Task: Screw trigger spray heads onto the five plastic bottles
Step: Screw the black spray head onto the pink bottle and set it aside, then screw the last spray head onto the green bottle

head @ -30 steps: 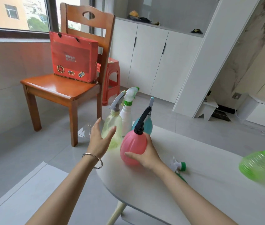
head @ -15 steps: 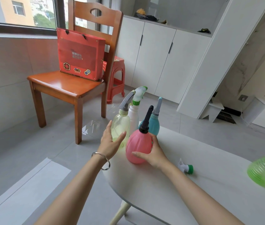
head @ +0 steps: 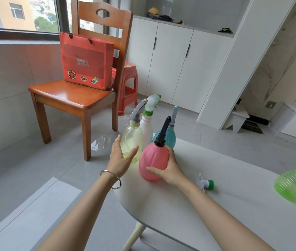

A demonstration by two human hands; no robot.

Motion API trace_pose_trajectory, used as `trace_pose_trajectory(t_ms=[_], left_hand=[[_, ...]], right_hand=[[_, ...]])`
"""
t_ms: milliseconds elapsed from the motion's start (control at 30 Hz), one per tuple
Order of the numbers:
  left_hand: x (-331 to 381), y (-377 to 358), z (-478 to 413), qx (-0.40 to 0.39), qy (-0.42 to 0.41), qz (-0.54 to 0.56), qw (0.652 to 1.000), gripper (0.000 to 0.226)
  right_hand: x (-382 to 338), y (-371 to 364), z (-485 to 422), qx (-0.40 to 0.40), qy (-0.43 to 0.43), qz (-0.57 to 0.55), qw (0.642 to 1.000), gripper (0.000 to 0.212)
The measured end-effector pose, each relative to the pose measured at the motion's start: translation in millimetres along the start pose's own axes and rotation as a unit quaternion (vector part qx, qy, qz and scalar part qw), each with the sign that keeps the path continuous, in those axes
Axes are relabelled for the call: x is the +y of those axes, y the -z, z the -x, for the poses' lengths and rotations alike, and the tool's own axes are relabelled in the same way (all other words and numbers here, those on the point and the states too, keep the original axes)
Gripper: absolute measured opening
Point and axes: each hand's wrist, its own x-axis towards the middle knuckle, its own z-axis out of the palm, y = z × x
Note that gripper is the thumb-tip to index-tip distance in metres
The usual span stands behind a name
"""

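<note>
A pink bottle (head: 152, 160) with a black spray head stands upright near the table's left end, and my right hand (head: 170, 169) wraps its right side. My left hand (head: 122, 156) is open, fingers spread, just left of it and in front of the pale yellow bottle (head: 131, 140) with a grey head. Behind stand a white bottle (head: 146, 129) with a white-green head and a teal bottle (head: 169, 136) with a grey-blue head. A green bottle (head: 295, 183) lies headless at the right edge. A loose white-green spray head (head: 205, 183) lies by my right wrist.
The white table (head: 234, 205) ends just left of the bottles, with grey floor below. A wooden chair (head: 76, 95) carrying a red gift bag (head: 86, 60) stands beyond, with a red plastic stool (head: 129, 84) behind it and white cabinets (head: 170, 58) at the back.
The pink bottle now stands upright closer to the yellow bottle, my right hand still on it. My left hand stays open beside it. The view has shifted slightly left and downward.
</note>
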Motion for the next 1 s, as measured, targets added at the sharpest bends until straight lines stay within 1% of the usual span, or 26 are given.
trace_pose_trajectory(t_ms=[67, 167, 267, 333, 433, 533, 633, 767, 900, 1000], left_hand=[[3.0, 0.8, 2.1, 0.024, -0.009, -0.013, 1.000, 0.083], [16.2, 2.5, 9.6, 0.101, -0.061, -0.036, 0.992, 0.075], [37.3, 2.7, 27.3, 0.157, -0.170, -0.026, 0.973, 0.061], [48.6, -1.4, 42.7, 0.155, -0.248, -0.036, 0.956, 0.054], [61.8, -19.5, 65.7, 0.108, -0.313, -0.067, 0.941, 0.050], [69.4, -47.8, 81.8, 0.041, -0.339, -0.129, 0.931, 0.053], [68.6, -82.8, 92.3, -0.029, -0.334, -0.204, 0.920, 0.063], [60.2, -139.3, 98.8, -0.123, -0.318, -0.290, 0.894, 0.076], [63.0, -197.9, 95.3, -0.166, -0.282, -0.301, 0.896, 0.079], [80.4, -243.3, 89.0, -0.187, -0.285, -0.285, 0.896, 0.077]], right_hand=[[-2.1, 3.4, 3.0, 0.000, 0.001, -0.021, 1.000, 0.104], [-5.3, 14.0, 11.1, 0.008, 0.015, -0.047, 0.999, 0.103], [-7.1, 34.4, 24.5, 0.030, 0.039, -0.034, 0.998, 0.099], [-4.8, 51.2, 35.3, 0.062, 0.052, -0.043, 0.996, 0.097], [6.9, 80.8, 53.9, 0.118, 0.063, -0.056, 0.989, 0.090], [27.1, 114.7, 73.6, 0.163, 0.061, -0.051, 0.983, 0.080], [53.0, 149.5, 95.0, 0.225, 0.054, -0.044, 0.972, 0.066], [87.6, 195.2, 123.4, 0.312, 0.038, -0.022, 0.949, 0.058], [113.3, 248.0, 142.9, 0.409, 0.027, 0.005, 0.912, 0.053], [130.2, 286.3, 147.3, 0.447, 0.013, 0.013, 0.894, 0.058]])
